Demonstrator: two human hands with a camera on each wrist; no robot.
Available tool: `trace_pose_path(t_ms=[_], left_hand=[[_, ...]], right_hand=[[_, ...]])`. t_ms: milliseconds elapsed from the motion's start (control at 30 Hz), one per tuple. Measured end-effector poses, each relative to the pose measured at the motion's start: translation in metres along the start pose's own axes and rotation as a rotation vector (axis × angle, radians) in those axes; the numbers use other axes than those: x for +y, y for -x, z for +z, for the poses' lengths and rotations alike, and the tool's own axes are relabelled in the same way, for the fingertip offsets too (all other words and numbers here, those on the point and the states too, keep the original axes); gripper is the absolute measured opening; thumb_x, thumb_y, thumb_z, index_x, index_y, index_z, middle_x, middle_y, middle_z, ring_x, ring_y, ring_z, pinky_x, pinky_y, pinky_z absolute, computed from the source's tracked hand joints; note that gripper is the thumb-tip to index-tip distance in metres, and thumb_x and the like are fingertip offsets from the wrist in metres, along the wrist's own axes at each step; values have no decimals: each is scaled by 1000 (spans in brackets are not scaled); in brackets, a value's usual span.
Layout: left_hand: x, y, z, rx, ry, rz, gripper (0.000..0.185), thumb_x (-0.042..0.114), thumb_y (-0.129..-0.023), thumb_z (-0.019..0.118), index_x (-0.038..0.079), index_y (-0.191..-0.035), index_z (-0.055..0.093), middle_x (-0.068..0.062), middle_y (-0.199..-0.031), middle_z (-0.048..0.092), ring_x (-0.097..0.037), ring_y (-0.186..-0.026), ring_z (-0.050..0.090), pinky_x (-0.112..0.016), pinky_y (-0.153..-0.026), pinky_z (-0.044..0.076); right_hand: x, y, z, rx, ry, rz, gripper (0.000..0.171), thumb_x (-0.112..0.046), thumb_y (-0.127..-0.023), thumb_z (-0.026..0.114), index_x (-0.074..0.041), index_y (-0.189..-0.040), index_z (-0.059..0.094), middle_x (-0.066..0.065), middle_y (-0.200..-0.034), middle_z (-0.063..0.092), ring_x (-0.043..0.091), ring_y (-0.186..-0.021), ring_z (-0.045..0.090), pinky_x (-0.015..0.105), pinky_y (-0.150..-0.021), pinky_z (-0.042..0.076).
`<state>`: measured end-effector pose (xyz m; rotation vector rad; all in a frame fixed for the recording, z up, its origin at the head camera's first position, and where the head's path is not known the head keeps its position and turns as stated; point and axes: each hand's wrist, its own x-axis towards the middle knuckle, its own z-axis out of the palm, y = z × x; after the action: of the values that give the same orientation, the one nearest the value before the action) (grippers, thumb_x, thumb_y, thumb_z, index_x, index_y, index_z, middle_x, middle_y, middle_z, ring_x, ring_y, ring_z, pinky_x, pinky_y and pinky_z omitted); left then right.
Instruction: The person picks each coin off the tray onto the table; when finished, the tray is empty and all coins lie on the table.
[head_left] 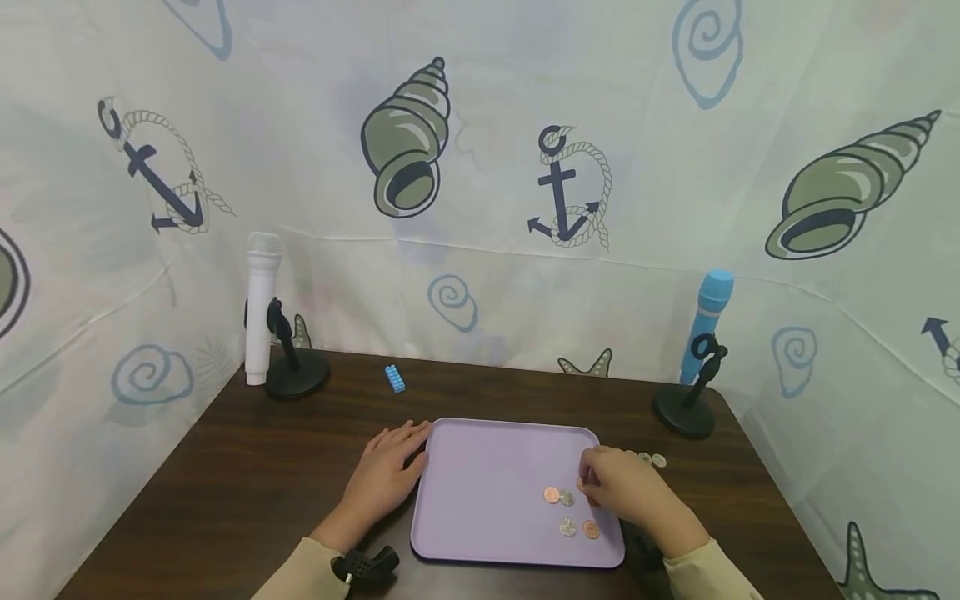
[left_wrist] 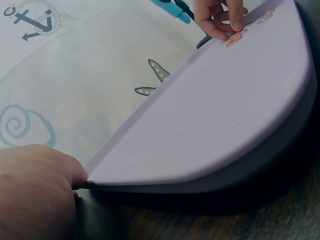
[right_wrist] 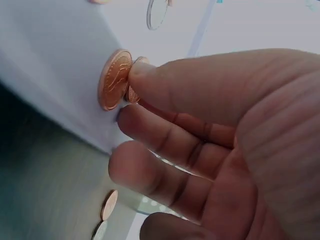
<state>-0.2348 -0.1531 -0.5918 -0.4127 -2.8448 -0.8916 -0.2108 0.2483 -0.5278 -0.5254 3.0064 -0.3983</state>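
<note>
A pale purple tray (head_left: pixel 487 492) lies on the dark table. My left hand (head_left: pixel 386 468) rests at its upper left edge, fingers extended, a fingertip right at the rim. Over the tray's right side my right hand (head_left: pixel 618 483) is bent down, thumb and fingertips together at a small copper coin (right_wrist: pixel 133 94). Another copper coin (right_wrist: pixel 115 80) is close beside the thumb tip. Other coins on the tray are a copper coin (head_left: pixel 551 495), a silver coin (head_left: pixel 567 498) touching or near it, a lower silver coin (head_left: pixel 567 527) and a lower copper coin (head_left: pixel 591 530).
Coins (head_left: pixel 659 460) lie on the table past the tray's right edge. A blue toy brick (head_left: pixel 394 378) is behind the tray. A white microphone (head_left: pixel 262 308) with a black stand (head_left: pixel 297 375) is at back left; a blue microphone (head_left: pixel 707 321) with another stand (head_left: pixel 684 411) at back right.
</note>
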Motion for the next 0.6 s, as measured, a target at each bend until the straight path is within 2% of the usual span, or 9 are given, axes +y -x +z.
trace_pose_path(t_ms=[167, 367, 467, 600], left_hand=[[1, 0, 3, 13, 9, 0, 52, 33, -110, 63, 20, -160, 57, -2, -167, 55, -31, -162, 43, -66, -135, 21], [3, 1, 6, 9, 22, -11, 53, 34, -110, 64, 22, -160, 57, -2, -167, 55, -31, -162, 42, -66, -135, 21], [2, 0, 5, 4, 17, -5, 53, 35, -110, 63, 21, -161, 56, -2, -167, 54, -31, -163, 42, -66, -135, 20], [-1, 0, 1, 9, 1, 1, 53, 34, -110, 62, 21, -161, 56, -3, -168, 54, -32, -162, 43, -67, -135, 21]], right_hand=[[-1, -3, -1, -21, -43, 0, 24, -12, -92, 85, -19, -88, 63, -8, -77, 57, 8, -64, 54, 25, -54, 46], [5, 0, 1, 30, -114, 11, 26, -8, -94, 82, -22, -89, 60, -11, -77, 60, 6, -65, 55, 23, -54, 47], [8, 2, 2, 82, -142, 27, 21, -10, -95, 81, -23, -92, 65, -13, -81, 62, 4, -67, 57, 22, -56, 50], [11, 5, 0, 202, -142, 5, 15, -15, -97, 83, -25, -95, 72, -15, -90, 65, 3, -77, 58, 21, -66, 53]])
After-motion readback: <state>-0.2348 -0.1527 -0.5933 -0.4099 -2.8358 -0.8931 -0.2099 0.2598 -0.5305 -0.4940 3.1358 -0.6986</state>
